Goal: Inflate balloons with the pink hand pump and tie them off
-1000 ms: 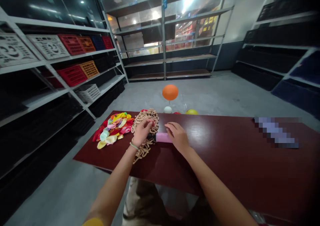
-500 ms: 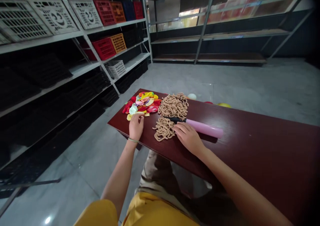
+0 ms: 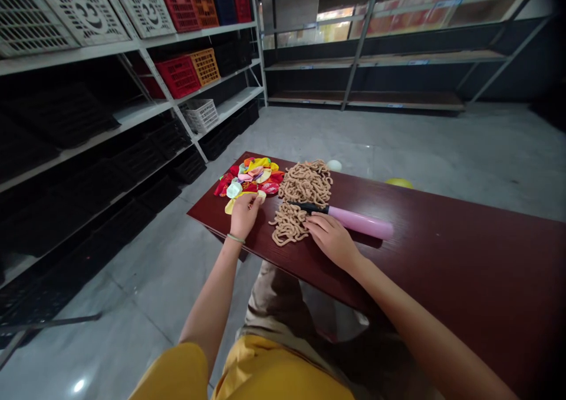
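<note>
My left hand (image 3: 244, 213) is closed in a pinch on a pale yellow balloon (image 3: 262, 196), whose end shows past the fingertips. Just behind it lies a heap of limp balloons (image 3: 254, 173) in red, yellow, pink and mint. My right hand (image 3: 329, 236) lies with fingers stretched out, palm down, its fingertips at the edge of a small pile of brown worm-like strands (image 3: 288, 226). Right beyond those fingers is a pink hand pump (image 3: 362, 222) with a black end. A larger pile of the same strands (image 3: 305, 182) sits behind the pump.
The dark red-brown table (image 3: 442, 258) stretches away to the right. On the floor behind it are a white balloon (image 3: 334, 165) and a yellow balloon (image 3: 399, 183). Shelves with plastic crates (image 3: 178, 75) line the left, and a metal rack (image 3: 411, 99) stands at the back.
My left hand has shifted slightly right and up, and the pale balloon now shows in its fingers beside the heap. My right hand keeps its place. The view has tilted a little.
</note>
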`<state>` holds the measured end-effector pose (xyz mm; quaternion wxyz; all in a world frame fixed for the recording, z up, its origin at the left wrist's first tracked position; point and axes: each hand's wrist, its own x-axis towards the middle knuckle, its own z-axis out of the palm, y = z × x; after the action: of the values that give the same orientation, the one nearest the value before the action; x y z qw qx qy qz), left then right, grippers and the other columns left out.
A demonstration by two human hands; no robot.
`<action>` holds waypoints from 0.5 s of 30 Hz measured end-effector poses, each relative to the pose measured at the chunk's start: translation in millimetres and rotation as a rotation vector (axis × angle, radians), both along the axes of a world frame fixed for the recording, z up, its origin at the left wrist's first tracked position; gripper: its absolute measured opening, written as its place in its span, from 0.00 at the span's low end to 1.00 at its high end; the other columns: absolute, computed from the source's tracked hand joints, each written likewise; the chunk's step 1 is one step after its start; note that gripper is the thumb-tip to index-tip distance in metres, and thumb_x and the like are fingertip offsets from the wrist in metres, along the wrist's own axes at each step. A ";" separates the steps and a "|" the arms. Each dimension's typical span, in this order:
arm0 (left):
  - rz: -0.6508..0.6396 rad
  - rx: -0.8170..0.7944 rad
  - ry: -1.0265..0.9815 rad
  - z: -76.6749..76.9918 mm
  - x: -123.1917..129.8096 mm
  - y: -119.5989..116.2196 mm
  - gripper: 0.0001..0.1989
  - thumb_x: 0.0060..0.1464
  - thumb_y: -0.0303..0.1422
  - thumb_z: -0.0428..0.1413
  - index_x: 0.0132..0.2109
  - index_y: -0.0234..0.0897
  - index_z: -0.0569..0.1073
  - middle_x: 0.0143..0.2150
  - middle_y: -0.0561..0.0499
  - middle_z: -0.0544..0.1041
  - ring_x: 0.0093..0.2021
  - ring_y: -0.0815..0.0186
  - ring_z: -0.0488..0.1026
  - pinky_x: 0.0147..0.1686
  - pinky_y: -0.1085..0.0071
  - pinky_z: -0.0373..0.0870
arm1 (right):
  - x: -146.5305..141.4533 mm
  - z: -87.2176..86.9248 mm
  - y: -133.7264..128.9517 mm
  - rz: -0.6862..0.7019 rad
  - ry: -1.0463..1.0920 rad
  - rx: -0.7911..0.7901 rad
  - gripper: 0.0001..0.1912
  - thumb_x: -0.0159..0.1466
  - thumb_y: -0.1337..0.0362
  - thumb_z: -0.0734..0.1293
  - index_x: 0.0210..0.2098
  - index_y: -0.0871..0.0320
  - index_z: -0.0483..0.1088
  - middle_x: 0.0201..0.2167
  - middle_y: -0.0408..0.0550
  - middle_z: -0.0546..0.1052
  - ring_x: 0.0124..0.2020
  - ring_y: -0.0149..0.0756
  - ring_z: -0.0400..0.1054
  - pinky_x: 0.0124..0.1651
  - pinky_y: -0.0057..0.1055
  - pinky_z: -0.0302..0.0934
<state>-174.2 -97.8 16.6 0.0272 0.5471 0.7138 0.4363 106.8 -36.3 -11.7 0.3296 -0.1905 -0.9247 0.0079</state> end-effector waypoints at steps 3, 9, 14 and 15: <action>-0.050 0.047 -0.153 16.4 16.8 6.2 0.13 0.63 0.40 0.52 0.38 0.37 0.76 0.37 0.48 0.77 0.38 0.62 0.72 0.40 0.69 0.64 | 2.9 4.4 3.4 -0.008 0.045 -0.043 0.16 0.68 0.71 0.60 0.51 0.56 0.73 0.49 0.51 0.76 0.57 0.42 0.66 0.62 0.43 0.62; -0.314 0.080 -0.830 35.6 57.1 32.1 0.14 0.58 0.43 0.58 0.36 0.35 0.73 0.32 0.52 0.75 0.32 0.68 0.72 0.34 0.74 0.69 | 17.2 19.2 18.6 -0.116 0.260 -0.179 0.14 0.69 0.66 0.60 0.50 0.55 0.73 0.45 0.51 0.77 0.49 0.41 0.69 0.55 0.43 0.65; -0.493 -0.030 -1.302 45.3 94.2 61.4 0.10 0.54 0.36 0.62 0.41 0.35 0.73 0.36 0.50 0.78 0.32 0.68 0.76 0.30 0.74 0.76 | 31.0 26.1 29.5 -0.220 0.419 -0.368 0.11 0.69 0.60 0.62 0.46 0.52 0.74 0.43 0.48 0.79 0.46 0.41 0.71 0.52 0.43 0.65; -0.507 -0.041 -1.352 47.2 101.4 68.0 0.09 0.54 0.34 0.61 0.41 0.36 0.73 0.36 0.50 0.78 0.33 0.68 0.76 0.30 0.74 0.76 | 32.7 26.8 30.7 -0.226 0.447 -0.425 0.11 0.68 0.59 0.63 0.46 0.52 0.73 0.43 0.48 0.79 0.46 0.41 0.71 0.52 0.43 0.65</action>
<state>-72.9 -29.8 63.8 0.5736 0.3054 0.4000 0.6464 139.5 -5.7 15.1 0.4761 -0.3502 -0.7800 0.2056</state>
